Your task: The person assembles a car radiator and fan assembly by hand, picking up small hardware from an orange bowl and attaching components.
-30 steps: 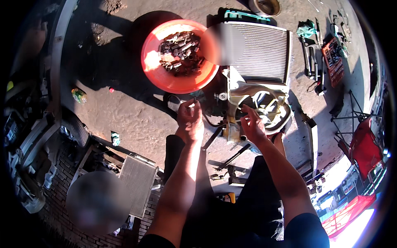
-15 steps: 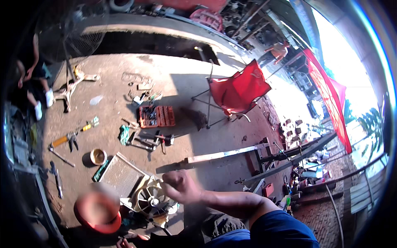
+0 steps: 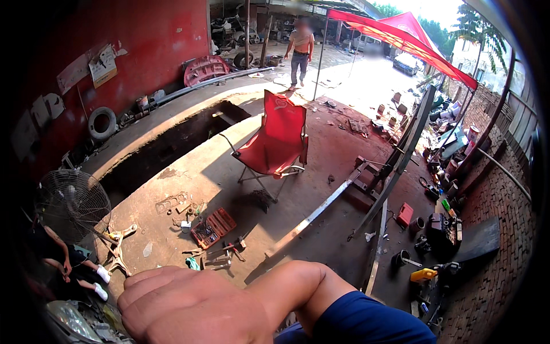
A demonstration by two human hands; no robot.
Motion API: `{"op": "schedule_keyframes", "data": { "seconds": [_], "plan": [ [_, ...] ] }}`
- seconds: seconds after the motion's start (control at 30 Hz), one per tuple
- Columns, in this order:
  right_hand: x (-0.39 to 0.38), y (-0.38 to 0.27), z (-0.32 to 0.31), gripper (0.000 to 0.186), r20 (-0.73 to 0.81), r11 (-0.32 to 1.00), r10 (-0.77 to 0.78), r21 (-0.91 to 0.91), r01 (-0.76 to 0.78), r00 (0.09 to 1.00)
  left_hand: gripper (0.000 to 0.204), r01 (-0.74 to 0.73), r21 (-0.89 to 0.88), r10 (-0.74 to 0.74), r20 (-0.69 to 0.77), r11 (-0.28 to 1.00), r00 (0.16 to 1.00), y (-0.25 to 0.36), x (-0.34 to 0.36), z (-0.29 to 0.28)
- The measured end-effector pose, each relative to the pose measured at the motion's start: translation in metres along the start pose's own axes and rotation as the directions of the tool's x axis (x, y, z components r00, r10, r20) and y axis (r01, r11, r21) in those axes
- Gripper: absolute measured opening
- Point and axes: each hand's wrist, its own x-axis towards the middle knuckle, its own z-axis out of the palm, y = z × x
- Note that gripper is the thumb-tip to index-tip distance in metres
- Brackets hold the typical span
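Note:
My right hand (image 3: 195,304) is large and close at the bottom of the head view, back toward me, fingers curled in; whatever they may hold is hidden. My bent right forearm and blue sleeve fill the lower middle. Beyond the hand on the concrete floor lie an open orange socket case (image 3: 213,228), scattered hand tools (image 3: 224,252) and a green cloth (image 3: 193,262). A headlamp-like car part (image 3: 71,321) shows at the lower left. My left hand is out of view.
A red folding chair (image 3: 276,140) stands beside a long pit (image 3: 152,157). A fan (image 3: 71,203) and a seated person (image 3: 57,258) are at left. Another person (image 3: 301,51) stands near a red canopy (image 3: 401,34). Long metal beams (image 3: 309,215) and clutter line the right side.
My view has swung up from the orange bowl and radiator to the wider yard. My right hand has risen close to the camera; my left hand has left the view.

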Motion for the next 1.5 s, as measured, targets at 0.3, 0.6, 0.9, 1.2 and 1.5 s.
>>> {"op": "schedule_keyframes", "data": {
  "seconds": [0.3,0.6,0.9,1.2,1.5],
  "plan": [
    [0.028,-0.020,-0.018,0.042,-0.054,0.977,-0.206,-0.068,0.202,0.977,0.037,-0.183,0.001,0.182,0.124,0.983,0.976,0.069,-0.001,0.016],
    [0.007,-0.053,-0.053,0.037,0.012,0.994,-0.013,-0.105,0.014,1.000,0.035,-0.233,0.015,0.227,0.173,0.972,0.958,0.081,0.000,0.010],
    [-0.226,-0.027,-0.123,0.039,-0.043,0.364,0.876,-0.596,-0.716,0.480,0.032,-0.341,0.035,0.334,0.128,0.939,0.934,0.043,-0.017,-0.051],
    [-0.310,-0.033,-0.100,0.038,0.248,0.111,0.964,-0.700,-0.706,-0.094,0.017,0.025,-0.112,-0.005,0.174,0.993,0.985,0.068,-0.069,-0.068],
    [-0.343,-0.021,-0.085,0.050,0.406,0.249,0.909,-0.715,-0.653,-0.098,0.017,0.260,-0.394,-0.172,0.246,0.882,0.954,0.094,-0.091,-0.060]
  ]
}}
